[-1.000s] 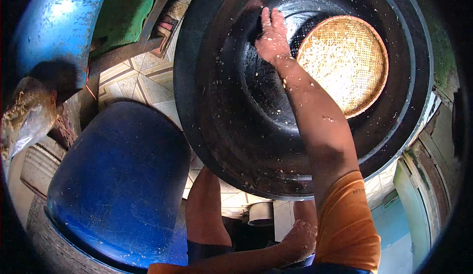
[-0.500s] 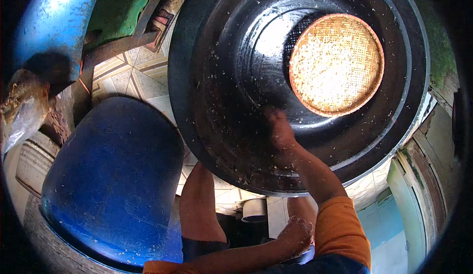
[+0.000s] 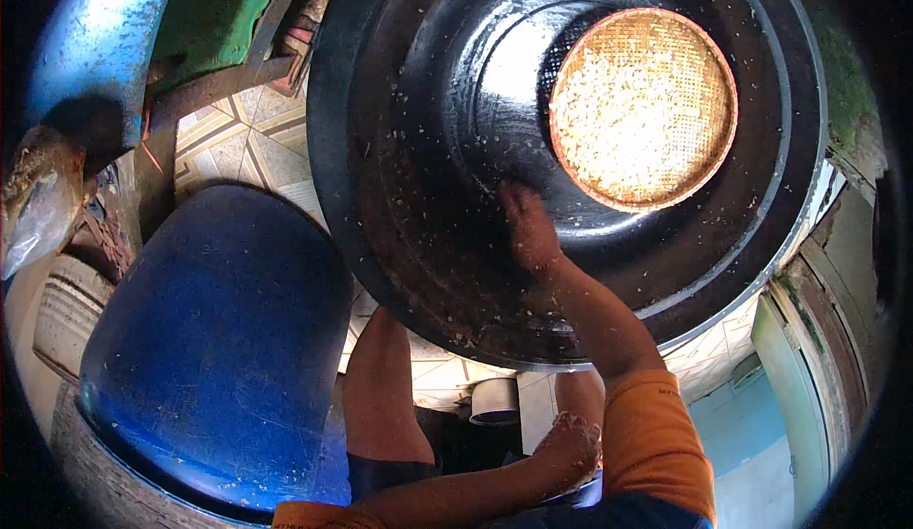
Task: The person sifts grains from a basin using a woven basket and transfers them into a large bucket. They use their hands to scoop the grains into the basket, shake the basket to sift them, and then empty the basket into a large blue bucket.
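Observation:
A big round black tub point(image 3: 428, 244) fills the upper middle, its inner wall dotted with pale bits. My right hand point(image 3: 531, 229) reaches into it over the near side, fingers stretched toward the shiny bottom, with nothing visibly held. Just beyond that hand, to the right, a round woven bamboo basket point(image 3: 680, 110) sits in the tub. Pale grain-like bits point(image 3: 609, 115) are spread inside the basket. My left hand point(image 3: 571, 448), dusted with pale bits, lies by my right leg below the tub rim; its fingers are hidden.
An upturned blue plastic barrel point(image 3: 219, 339) stands to the left of the tub. Larger blue point(image 3: 105, 34) and green containers point(image 3: 219, 25) are at the upper left, beside a clear plastic bag point(image 3: 43, 205). A small pale pot point(image 3: 495, 401) is on the patterned tiles between my legs.
My right hand has moved slightly up and left inside the tub, its fingers now showing more clearly. The whole view has shifted a little. The left hand stays by the leg.

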The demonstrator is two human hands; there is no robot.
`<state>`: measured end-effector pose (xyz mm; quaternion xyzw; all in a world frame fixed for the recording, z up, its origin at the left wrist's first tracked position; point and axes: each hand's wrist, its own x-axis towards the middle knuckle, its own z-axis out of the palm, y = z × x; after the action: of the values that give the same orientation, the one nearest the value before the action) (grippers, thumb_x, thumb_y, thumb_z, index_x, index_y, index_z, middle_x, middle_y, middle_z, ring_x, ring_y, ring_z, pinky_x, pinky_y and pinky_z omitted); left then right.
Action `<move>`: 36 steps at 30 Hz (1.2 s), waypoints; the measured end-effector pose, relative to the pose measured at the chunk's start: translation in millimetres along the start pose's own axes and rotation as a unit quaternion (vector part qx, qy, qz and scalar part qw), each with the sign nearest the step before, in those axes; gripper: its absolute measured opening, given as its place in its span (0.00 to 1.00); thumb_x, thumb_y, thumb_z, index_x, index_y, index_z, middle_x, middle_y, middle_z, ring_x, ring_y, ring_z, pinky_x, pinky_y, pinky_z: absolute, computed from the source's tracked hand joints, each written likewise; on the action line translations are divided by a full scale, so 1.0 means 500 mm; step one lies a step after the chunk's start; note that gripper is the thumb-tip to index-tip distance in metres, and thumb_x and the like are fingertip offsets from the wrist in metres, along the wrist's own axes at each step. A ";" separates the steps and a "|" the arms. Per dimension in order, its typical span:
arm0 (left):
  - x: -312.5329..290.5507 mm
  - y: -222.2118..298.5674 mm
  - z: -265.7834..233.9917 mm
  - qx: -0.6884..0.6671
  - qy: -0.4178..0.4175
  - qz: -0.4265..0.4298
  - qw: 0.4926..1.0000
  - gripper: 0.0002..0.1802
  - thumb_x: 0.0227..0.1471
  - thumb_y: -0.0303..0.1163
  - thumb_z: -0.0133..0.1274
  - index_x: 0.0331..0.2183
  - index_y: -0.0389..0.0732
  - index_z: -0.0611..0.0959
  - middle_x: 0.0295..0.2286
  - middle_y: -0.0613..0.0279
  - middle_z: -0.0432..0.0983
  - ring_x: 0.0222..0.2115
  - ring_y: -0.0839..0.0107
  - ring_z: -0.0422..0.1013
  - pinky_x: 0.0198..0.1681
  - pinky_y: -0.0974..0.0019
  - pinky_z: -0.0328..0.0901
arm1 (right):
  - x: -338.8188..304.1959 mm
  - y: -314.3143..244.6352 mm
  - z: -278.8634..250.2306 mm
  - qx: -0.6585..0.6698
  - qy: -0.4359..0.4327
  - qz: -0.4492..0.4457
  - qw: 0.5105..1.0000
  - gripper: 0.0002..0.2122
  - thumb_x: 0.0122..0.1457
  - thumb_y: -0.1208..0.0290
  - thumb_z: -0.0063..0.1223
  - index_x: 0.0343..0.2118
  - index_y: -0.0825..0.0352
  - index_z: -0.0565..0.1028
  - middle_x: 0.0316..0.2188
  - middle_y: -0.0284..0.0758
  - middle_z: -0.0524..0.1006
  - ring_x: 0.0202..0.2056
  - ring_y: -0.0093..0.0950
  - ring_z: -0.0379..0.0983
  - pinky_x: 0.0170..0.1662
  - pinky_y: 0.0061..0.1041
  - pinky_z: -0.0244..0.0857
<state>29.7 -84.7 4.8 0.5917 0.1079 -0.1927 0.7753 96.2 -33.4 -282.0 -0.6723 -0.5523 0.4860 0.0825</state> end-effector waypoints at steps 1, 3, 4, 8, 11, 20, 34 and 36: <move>-0.001 -0.003 0.008 -0.012 0.037 -0.004 0.999 0.14 0.49 0.32 0.46 0.32 0.31 0.78 0.30 0.50 0.72 0.32 0.55 0.69 0.37 0.52 0.62 | -0.010 0.012 0.003 -0.002 0.002 0.000 1.000 0.21 0.52 0.75 0.42 0.52 0.68 0.66 0.51 0.49 0.66 0.53 0.44 0.62 0.56 0.36 0.57; -0.016 0.000 -0.004 -0.026 0.072 -0.004 0.997 0.14 0.49 0.33 0.46 0.32 0.31 0.78 0.30 0.50 0.72 0.32 0.55 0.69 0.37 0.52 0.62 | -0.054 0.065 0.020 -0.127 -0.177 -0.091 0.972 0.22 0.46 0.85 0.40 0.48 0.71 0.68 0.48 0.52 0.66 0.48 0.51 0.64 0.54 0.39 0.59; -0.031 0.008 -0.037 -0.054 0.083 0.003 0.995 0.14 0.49 0.33 0.46 0.31 0.31 0.78 0.30 0.50 0.72 0.31 0.55 0.70 0.37 0.52 0.62 | -0.072 0.096 0.025 -0.129 -0.177 -0.089 0.972 0.22 0.46 0.85 0.40 0.48 0.71 0.68 0.48 0.52 0.66 0.48 0.51 0.64 0.54 0.39 0.59; -0.033 0.019 -0.061 -0.038 0.090 0.008 0.995 0.14 0.50 0.33 0.45 0.30 0.31 0.78 0.30 0.49 0.72 0.31 0.56 0.70 0.37 0.52 0.62 | -0.086 0.133 -0.012 0.027 0.080 0.229 0.970 0.18 0.47 0.83 0.41 0.45 0.69 0.70 0.43 0.51 0.70 0.46 0.51 0.66 0.49 0.41 0.61; -0.007 0.004 -0.012 -0.065 0.062 -0.027 0.996 0.13 0.50 0.33 0.46 0.31 0.32 0.78 0.31 0.49 0.73 0.30 0.56 0.71 0.36 0.52 0.63 | -0.082 0.145 -0.021 -0.031 0.143 0.308 0.940 0.18 0.48 0.83 0.41 0.44 0.69 0.70 0.39 0.51 0.72 0.44 0.52 0.67 0.47 0.42 0.62; -0.031 -0.004 -0.011 -0.002 0.037 -0.014 0.999 0.15 0.47 0.34 0.47 0.31 0.33 0.79 0.31 0.50 0.73 0.37 0.55 0.67 0.42 0.53 0.59 | -0.044 0.051 0.094 0.120 0.015 0.055 0.991 0.19 0.51 0.80 0.42 0.48 0.67 0.69 0.43 0.47 0.71 0.47 0.44 0.66 0.51 0.37 0.60; -0.001 -0.006 0.046 -0.086 0.093 -0.048 0.991 0.12 0.43 0.30 0.46 0.26 0.30 0.79 0.26 0.44 0.73 0.35 0.49 0.68 0.40 0.49 0.61 | -0.081 0.100 0.032 -0.066 0.008 0.125 0.990 0.18 0.48 0.82 0.43 0.43 0.66 0.74 0.40 0.47 0.75 0.43 0.47 0.70 0.47 0.37 0.65; -0.003 -0.008 0.044 -0.101 0.072 -0.054 0.991 0.12 0.42 0.30 0.47 0.25 0.30 0.79 0.26 0.43 0.73 0.33 0.48 0.68 0.40 0.48 0.61 | -0.078 0.087 0.037 -0.021 0.023 0.141 0.989 0.16 0.49 0.81 0.43 0.42 0.67 0.74 0.39 0.47 0.75 0.43 0.47 0.71 0.46 0.37 0.65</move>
<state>25.2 -106.2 8.0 0.5161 0.2140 -0.1793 0.8097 114.4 -89.9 -297.8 -0.7562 -0.4595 0.4658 0.0118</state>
